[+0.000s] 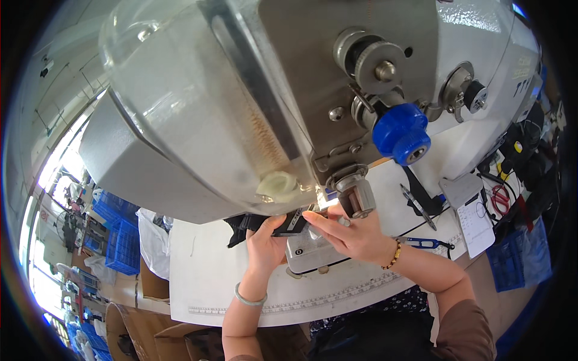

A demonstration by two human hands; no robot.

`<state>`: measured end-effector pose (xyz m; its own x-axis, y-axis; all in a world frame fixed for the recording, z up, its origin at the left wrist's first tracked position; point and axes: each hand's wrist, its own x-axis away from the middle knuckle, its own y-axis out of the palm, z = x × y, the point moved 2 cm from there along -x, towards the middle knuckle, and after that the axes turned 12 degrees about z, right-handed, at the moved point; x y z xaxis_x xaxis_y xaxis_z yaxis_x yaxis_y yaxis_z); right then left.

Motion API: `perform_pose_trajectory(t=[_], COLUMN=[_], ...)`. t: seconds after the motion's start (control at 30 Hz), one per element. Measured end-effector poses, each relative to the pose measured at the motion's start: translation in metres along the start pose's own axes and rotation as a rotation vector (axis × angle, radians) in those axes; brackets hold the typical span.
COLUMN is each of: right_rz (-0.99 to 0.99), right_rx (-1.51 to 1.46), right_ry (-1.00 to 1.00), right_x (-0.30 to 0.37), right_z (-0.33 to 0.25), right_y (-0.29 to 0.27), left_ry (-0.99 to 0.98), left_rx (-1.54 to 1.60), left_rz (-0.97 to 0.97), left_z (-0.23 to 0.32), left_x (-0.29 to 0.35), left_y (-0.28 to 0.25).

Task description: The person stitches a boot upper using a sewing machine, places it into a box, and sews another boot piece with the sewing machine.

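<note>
A black fabric piece (293, 222) with white print lies under the head of a sewing machine (289, 78), near the lit needle area. My left hand (265, 245) grips its left part, thumb on top, while a bunched black end hangs out to the left. The fingers of my right hand (355, 236) are bent together, and the index fingertip presses on the fabric's right edge. What lies beneath the right fingers is hidden. Part of the needle area is covered by the machine's housing and a small metal-framed guard (356, 197).
A blue tension knob (402, 133) juts from the machine above my right hand. On the white table (241, 295) are a printed ruler strip, a pen (418, 206), a blue-handled tool (424, 243) and a paper sheet (475, 225). Blue crates (123, 246) and cardboard boxes stand left.
</note>
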<state>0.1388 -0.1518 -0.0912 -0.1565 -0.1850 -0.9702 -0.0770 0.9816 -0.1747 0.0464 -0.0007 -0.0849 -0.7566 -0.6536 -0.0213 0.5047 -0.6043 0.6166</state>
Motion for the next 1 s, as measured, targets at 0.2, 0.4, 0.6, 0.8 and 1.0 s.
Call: perform_pose_trajectory(t=[0.2,0.4,0.6,0.8,1.0], right_rz=[-0.054,-0.041,-0.003,-0.054,-0.074], right_rx=[0.018,0.068,0.015,0.003,0.038], right_ry=[0.053,-0.131,-0.167,-0.184,-0.269], right_x=[-0.003,-0.008,-0.006,-0.008,-0.012], right_z=[-0.004,-0.005,0.002,0.002,0.005], right_y=[-0.002,-0.004,-0.005,-0.017,-0.029], left_ry=[0.022,0.081,0.516,0.641,0.288], left_rx=[0.014,-0.042,-0.489,-0.608,-0.540], left_rz=[0.017,0.076,0.285,0.371,0.468], left_z=[-0.006,-0.024,-0.039,-0.059,-0.052], left_x=[-0.001,-0.002,0.020,0.052,0.057], left_y=[0.001,-0.014,-0.023,-0.005,0.008])
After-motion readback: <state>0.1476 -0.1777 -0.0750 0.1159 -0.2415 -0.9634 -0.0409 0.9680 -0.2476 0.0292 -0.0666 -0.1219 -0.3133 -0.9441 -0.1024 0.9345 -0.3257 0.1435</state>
